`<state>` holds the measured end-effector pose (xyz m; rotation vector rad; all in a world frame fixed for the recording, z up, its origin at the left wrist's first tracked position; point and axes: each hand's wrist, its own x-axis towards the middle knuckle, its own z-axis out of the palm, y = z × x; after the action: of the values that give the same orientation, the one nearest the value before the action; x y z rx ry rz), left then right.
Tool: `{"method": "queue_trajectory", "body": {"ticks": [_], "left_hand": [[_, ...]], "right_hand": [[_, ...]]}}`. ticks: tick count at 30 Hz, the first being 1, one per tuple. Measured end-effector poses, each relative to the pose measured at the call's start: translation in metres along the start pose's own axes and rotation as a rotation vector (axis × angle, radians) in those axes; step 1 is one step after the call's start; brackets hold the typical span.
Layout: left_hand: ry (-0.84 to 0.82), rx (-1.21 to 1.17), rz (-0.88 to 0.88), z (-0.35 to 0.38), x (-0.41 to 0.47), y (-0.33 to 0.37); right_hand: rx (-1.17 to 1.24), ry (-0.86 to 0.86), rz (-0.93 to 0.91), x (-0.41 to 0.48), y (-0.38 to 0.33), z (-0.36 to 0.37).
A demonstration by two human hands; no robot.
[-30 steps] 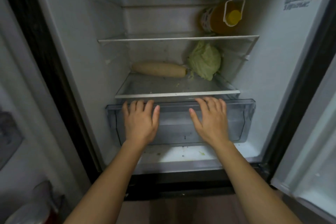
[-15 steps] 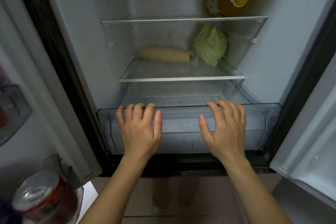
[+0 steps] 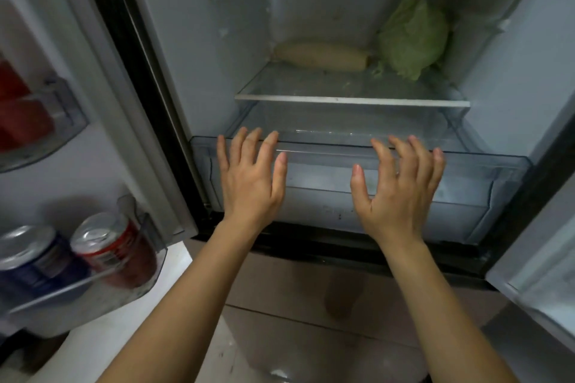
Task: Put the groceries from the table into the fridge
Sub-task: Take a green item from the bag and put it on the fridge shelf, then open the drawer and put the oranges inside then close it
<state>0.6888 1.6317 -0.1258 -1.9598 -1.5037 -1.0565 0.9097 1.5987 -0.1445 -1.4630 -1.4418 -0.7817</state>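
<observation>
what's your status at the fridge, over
Left hand, right hand open, fingers on the clear plastic drawer front. Drawer out past the glass shelf edge. Pale long radish, green cabbage on shelf; nothing blocks drawer.

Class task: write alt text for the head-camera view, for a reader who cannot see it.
A left hand and a right hand spread open over the front of a clear fridge drawer. On the shelf above lie a white radish and a cabbage; two cans stand in the door bin.
</observation>
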Motion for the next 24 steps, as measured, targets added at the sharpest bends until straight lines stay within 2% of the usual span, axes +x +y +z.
{"method": "queue_trajectory", "body": {"ticks": [6, 10, 17, 24], "left_hand": [[-0.046, 0.011, 0.019, -0.048, -0.046, -0.005], [-0.027, 0.041, 0.004, -0.114, -0.092, -0.032], [-0.074, 0.205, -0.127, -0.272, -0.235, -0.14], [-0.298, 0.495, -0.539, -0.44, -0.392, -0.283]], "right_hand": [[0.04, -0.088, 0.014, -0.016, -0.025, -0.03], [0.118, -0.123, 0.021, -0.048, -0.079, -0.055], [0.366, -0.252, -0.053, -0.128, -0.264, -0.114], [0.614, -0.619, -0.248, -0.222, -0.476, -0.164]]}}
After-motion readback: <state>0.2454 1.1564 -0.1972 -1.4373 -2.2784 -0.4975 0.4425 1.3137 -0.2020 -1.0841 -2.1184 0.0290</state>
